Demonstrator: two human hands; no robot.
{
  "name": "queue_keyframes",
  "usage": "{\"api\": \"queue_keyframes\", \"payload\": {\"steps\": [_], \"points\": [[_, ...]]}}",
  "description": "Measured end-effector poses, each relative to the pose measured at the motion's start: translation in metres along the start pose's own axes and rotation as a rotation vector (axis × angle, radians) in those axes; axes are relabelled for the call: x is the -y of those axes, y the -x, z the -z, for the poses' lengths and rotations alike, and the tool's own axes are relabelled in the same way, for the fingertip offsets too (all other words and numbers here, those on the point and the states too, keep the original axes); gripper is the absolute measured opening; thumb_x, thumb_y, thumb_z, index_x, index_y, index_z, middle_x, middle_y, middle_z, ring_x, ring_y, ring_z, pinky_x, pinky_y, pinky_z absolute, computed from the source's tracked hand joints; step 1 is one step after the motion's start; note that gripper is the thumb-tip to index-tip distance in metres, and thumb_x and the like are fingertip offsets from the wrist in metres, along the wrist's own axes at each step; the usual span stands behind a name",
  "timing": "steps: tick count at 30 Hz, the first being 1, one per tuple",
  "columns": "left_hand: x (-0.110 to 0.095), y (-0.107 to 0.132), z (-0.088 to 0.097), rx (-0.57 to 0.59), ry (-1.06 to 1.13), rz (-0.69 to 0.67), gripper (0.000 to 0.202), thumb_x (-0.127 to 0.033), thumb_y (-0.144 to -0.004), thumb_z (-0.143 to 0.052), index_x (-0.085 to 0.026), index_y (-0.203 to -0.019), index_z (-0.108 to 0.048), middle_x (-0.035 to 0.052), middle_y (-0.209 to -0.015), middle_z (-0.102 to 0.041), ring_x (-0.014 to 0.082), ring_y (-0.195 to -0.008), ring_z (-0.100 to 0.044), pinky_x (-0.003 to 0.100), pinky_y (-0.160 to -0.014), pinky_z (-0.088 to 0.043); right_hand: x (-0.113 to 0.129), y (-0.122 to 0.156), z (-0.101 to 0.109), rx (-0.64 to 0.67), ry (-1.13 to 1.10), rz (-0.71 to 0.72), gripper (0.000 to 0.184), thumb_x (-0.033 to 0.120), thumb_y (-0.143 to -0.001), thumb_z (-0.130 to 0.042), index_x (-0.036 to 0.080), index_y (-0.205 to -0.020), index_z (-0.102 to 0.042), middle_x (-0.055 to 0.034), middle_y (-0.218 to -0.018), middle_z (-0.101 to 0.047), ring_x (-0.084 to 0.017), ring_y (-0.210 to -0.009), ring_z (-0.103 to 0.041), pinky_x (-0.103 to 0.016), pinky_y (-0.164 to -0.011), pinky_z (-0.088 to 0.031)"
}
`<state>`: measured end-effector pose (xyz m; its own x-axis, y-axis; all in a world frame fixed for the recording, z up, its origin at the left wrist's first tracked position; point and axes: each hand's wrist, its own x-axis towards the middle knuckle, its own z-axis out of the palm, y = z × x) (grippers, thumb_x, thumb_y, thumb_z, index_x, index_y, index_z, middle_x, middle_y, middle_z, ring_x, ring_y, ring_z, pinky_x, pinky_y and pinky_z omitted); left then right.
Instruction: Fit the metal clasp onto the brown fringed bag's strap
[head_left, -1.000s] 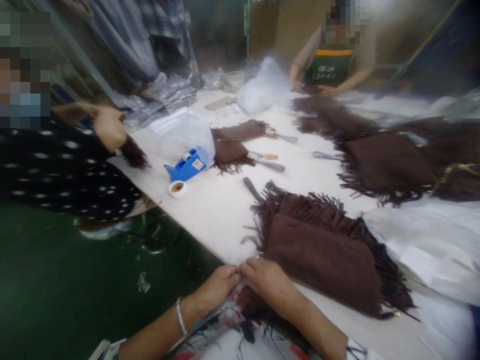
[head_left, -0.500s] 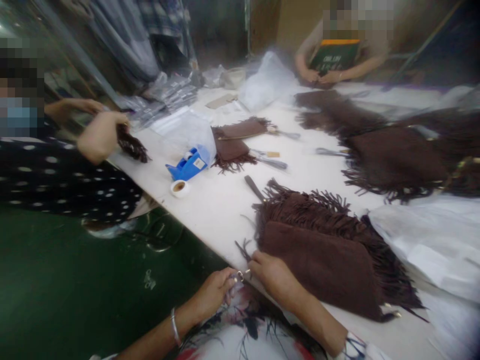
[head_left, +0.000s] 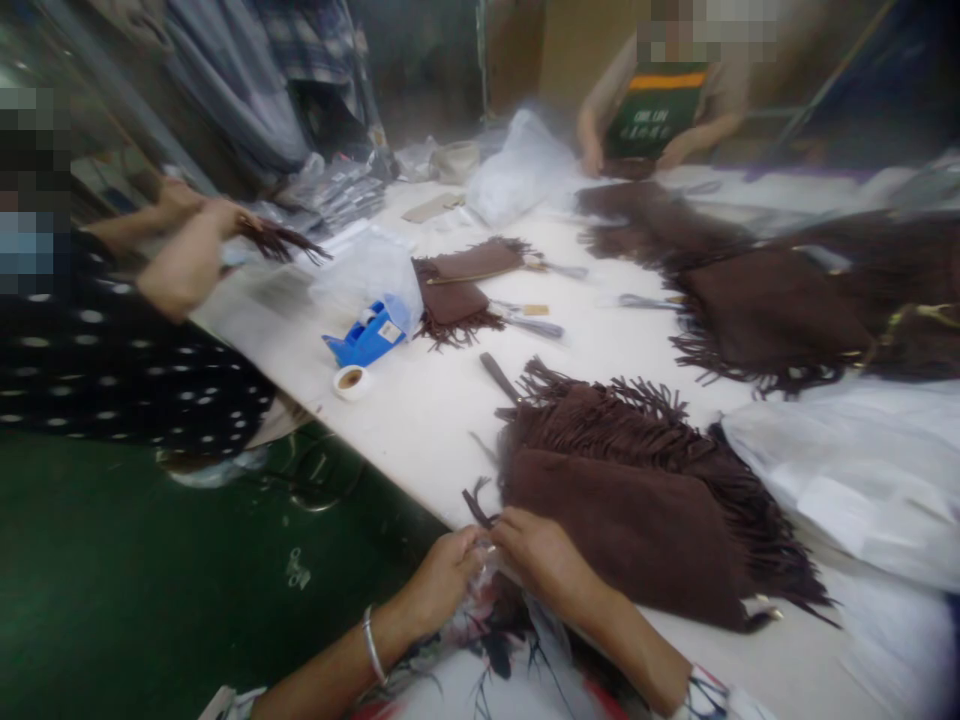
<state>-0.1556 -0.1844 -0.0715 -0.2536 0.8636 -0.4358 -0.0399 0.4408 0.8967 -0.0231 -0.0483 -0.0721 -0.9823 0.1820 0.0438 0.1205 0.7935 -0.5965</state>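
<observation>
Pouch, fringed, contents hidden, near its corner left hand and right hand, fingers pinching small shiny piece.

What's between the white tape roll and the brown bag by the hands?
In the head view, only bare white tabletop between tape roll and brown bag.

Fingertips together, fringe lifted
The left hand and right hand, slightly parted half a second ago, have closed together around small metal fittings. The polka-dot co-worker's brown fringe has risen; the far co-worker's hands have spread apart.
</observation>
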Motion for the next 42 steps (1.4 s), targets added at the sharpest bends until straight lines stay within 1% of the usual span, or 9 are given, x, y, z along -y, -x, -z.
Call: {"api": "queue_keyframes", "payload": {"steps": [6, 8, 11, 13, 17, 21, 27, 39, 42], "points": [[-0.011, 0.009, 0.013, -0.012, 0.052, 0.105, 0.043, -0.038, -0.086, -0.056, -0.014, -0.121, -0.054, -0.0025, -0.068, -0.051, 0.0104, -0.054, -0.042, 0.021, -0.049, -0.032, -0.004, -0.002, 0.024, -0.035, 0.259, -0.102, 0.006, 0.018, -0.087, -0.059, 0.023, -0.088, -0.063, -0.0041, -0.093, -0.058, -0.020, -0.083, -0.053, -0.029, -0.067, -0.041], [-0.019, 0.013, 0.017, -0.016, 0.060, 0.119, 0.042, -0.038, -0.086, -0.056, -0.015, -0.121, -0.052, -0.0030, -0.068, -0.050, 0.0102, -0.054, -0.043, 0.020, -0.049, -0.033, -0.010, -0.004, 0.030, -0.122, 0.370, -0.222, 0.022, 0.010, -0.086, -0.053, 0.022, -0.103, -0.063, -0.0089, -0.106, -0.059, -0.022, -0.090, -0.054, -0.031, -0.070, -0.044], [-0.025, 0.013, 0.019, -0.012, 0.041, 0.106, 0.037, -0.038, -0.086, -0.055, -0.015, -0.114, -0.053, -0.0036, -0.066, -0.051, 0.0096, -0.051, -0.041, 0.020, -0.047, -0.032, -0.013, -0.002, 0.033, -0.289, 0.473, -0.376, 0.046, 0.005, -0.088, -0.045, 0.016, -0.132, -0.048, -0.0180, -0.135, -0.046, -0.026, -0.104, -0.053, -0.035, -0.078, -0.047], [-0.023, 0.011, 0.018, -0.011, 0.021, 0.097, 0.035, -0.038, -0.087, -0.054, -0.014, -0.111, -0.053, -0.0037, -0.064, -0.050, 0.0100, -0.051, -0.042, 0.021, -0.047, -0.033, -0.007, 0.003, 0.032, -0.318, 0.425, -0.345, 0.047, 0.008, -0.090, -0.044, 0.015, -0.137, -0.043, -0.0176, -0.139, -0.043, -0.026, -0.109, -0.051, -0.037, -0.084, -0.047], [-0.013, 0.007, 0.014, -0.016, 0.012, 0.093, 0.033, -0.039, -0.086, -0.053, -0.014, -0.109, -0.053, -0.0027, -0.066, -0.052, 0.0116, -0.053, -0.046, 0.022, -0.048, -0.035, 0.017, 0.013, 0.018, -0.166, 0.212, -0.158, 0.028, 0.021, -0.090, -0.054, 0.023, -0.118, -0.057, -0.0075, -0.119, -0.058, -0.021, -0.101, -0.054, -0.034, -0.086, -0.046], [-0.002, 0.005, 0.015, -0.003, 0.016, 0.077, 0.033, -0.038, -0.088, -0.051, -0.015, -0.111, -0.053, -0.0030, -0.064, -0.053, 0.0115, -0.052, -0.045, 0.023, -0.049, -0.035, 0.026, 0.013, -0.008, -0.148, 0.229, -0.198, 0.020, 0.020, -0.086, -0.060, 0.020, -0.106, -0.061, -0.0082, -0.126, -0.055, -0.024, -0.103, -0.052, -0.038, -0.085, -0.045], [0.005, 0.003, 0.014, -0.014, 0.005, 0.098, 0.035, -0.039, -0.087, -0.051, -0.015, -0.112, -0.051, -0.0022, -0.066, -0.055, 0.0117, -0.052, -0.047, 0.023, -0.049, -0.036, 0.018, 0.011, -0.040, -0.250, 0.189, -0.271, 0.017, 0.017, -0.089, -0.056, 0.020, -0.104, -0.063, -0.0068, -0.123, -0.059, -0.023, -0.105, -0.051, -0.038, -0.088, -0.041], [0.008, -0.008, -0.006, -0.102, 0.102, 0.115, 0.030, -0.037, -0.083, -0.058, -0.017, -0.105, -0.051, -0.0014, -0.067, -0.060, 0.0138, -0.055, -0.058, 0.024, -0.053, -0.043, 0.014, 0.016, -0.045, -0.309, -0.039, -0.194, 0.018, 0.015, -0.090, -0.053, 0.018, -0.104, -0.064, -0.0075, -0.115, -0.063, -0.023, -0.103, -0.052, -0.043, -0.093, -0.043], [0.004, -0.015, -0.015, -0.110, 0.176, 0.161, 0.032, -0.037, -0.079, -0.062, -0.017, -0.101, -0.050, -0.0011, -0.067, -0.060, 0.0134, -0.053, -0.058, 0.024, -0.051, -0.044, 0.009, 0.023, -0.041, -0.324, -0.149, -0.133, 0.034, 0.012, -0.089, -0.048, 0.017, -0.122, -0.056, -0.0097, -0.126, -0.058, -0.023, -0.113, -0.051, -0.043, -0.100, -0.043]]}}
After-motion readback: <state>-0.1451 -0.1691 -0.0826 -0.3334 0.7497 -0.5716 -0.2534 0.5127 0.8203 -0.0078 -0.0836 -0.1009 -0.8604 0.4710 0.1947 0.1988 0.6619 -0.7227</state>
